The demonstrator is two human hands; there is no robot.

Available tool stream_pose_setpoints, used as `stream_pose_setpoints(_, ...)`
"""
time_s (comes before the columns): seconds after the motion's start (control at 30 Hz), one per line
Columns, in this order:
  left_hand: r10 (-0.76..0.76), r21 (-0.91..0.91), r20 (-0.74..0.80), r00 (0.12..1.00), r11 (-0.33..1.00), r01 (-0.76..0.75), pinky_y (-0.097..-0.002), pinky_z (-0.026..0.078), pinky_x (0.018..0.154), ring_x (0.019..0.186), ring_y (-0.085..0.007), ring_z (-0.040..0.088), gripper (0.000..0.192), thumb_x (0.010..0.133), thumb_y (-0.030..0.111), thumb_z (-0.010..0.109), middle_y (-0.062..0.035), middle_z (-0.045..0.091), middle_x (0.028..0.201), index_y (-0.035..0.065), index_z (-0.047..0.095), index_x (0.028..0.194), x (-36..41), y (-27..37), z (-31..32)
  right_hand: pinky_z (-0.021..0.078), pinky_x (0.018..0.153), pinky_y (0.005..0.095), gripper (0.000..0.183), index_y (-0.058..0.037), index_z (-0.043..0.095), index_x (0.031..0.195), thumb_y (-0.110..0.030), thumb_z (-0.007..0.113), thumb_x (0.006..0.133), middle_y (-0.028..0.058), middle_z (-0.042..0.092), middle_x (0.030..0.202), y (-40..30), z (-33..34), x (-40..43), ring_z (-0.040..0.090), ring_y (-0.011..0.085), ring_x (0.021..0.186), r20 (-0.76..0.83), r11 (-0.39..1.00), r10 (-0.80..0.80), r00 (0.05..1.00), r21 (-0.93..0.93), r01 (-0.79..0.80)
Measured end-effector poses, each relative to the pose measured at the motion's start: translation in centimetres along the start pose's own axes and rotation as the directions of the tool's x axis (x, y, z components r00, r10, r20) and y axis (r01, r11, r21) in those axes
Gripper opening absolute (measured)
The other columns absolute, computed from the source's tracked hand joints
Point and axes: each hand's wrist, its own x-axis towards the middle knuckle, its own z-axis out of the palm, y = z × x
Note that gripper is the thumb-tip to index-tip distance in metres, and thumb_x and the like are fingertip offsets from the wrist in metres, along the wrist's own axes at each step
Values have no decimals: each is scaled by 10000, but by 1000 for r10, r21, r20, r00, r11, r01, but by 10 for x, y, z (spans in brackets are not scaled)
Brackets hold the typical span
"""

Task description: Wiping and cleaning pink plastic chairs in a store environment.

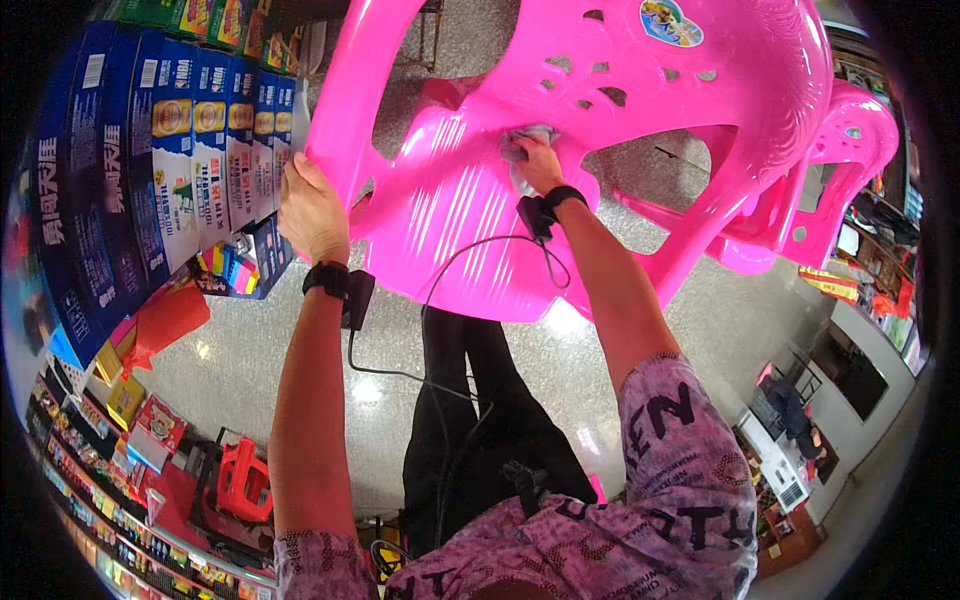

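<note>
Before me is a glossy pink plastic armchair (465,225) with a ribbed seat, leaf-shaped cut-outs in its back and a heart-shaped sticker (671,22). My left hand (313,210) grips the front of the armrest on the left, its fingers partly hidden behind the plastic. A crumpled grey cloth (517,142) is in my right hand (537,159), pressed on the seat close to the backrest. Black straps with small dark boxes circle both wrists, and a thin black cable (480,241) hangs from them across the seat and my legs.
Tall stacked blue drink cartons (112,172) stand close at the left. Another pink chair (840,150) is behind at the right. A red plastic stool (244,480) and stocked shelves (112,517) lie at lower left. A person (795,420) is at the far right by a white appliance (780,472).
</note>
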Motion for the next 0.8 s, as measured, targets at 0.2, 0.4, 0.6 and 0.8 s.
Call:
stream_pose_setpoints(0.2, 18, 31, -43, 999, 999, -17, -478, 484, 562, 688, -377, 608, 422, 952, 352, 322, -166, 636, 815, 35, 593, 884, 5, -20, -3, 432, 804, 403, 378, -46, 582, 1026, -94, 636, 655, 149, 520, 925, -40, -58, -42, 525, 328, 898, -388, 951, 141, 911, 308, -16)
stream_pose_setpoints(0.4, 18, 84, -35, 999, 996, -15, -471, 487, 564, 687, -372, 611, 425, 951, 346, 325, -154, 643, 823, 34, 609, 898, 3, -16, 1, 370, 876, 464, 533, -122, 517, 1179, -61, 640, 664, 164, 448, 1189, -56, -217, -35, 425, 359, 1044, -758, 970, -21, 652, -173, -171)
stream_pose_setpoints(0.6, -20, 80, -5, 1000, 997, 20, -487, 480, 566, 696, -378, 610, 440, 954, 365, 305, -153, 645, 833, 54, 615, 923, 4, -15, -1, 353, 931, 468, 636, -208, 464, 1235, -54, 658, 649, 103, 448, 1200, -11, -122, -20, 424, 316, 1097, -413, 865, -79, 907, -481, -143)
stream_pose_setpoints(0.8, -18, 5, 2, 1000, 1000, 18, -535, 469, 632, 744, -440, 594, 502, 955, 416, 248, -215, 636, 832, 72, 612, 994, 3, -6, 0, 330, 919, 500, 604, -180, 406, 1246, -174, 653, 695, 154, 438, 1191, -26, 41, -22, 430, 367, 1119, -270, 857, 515, 813, 194, -478)
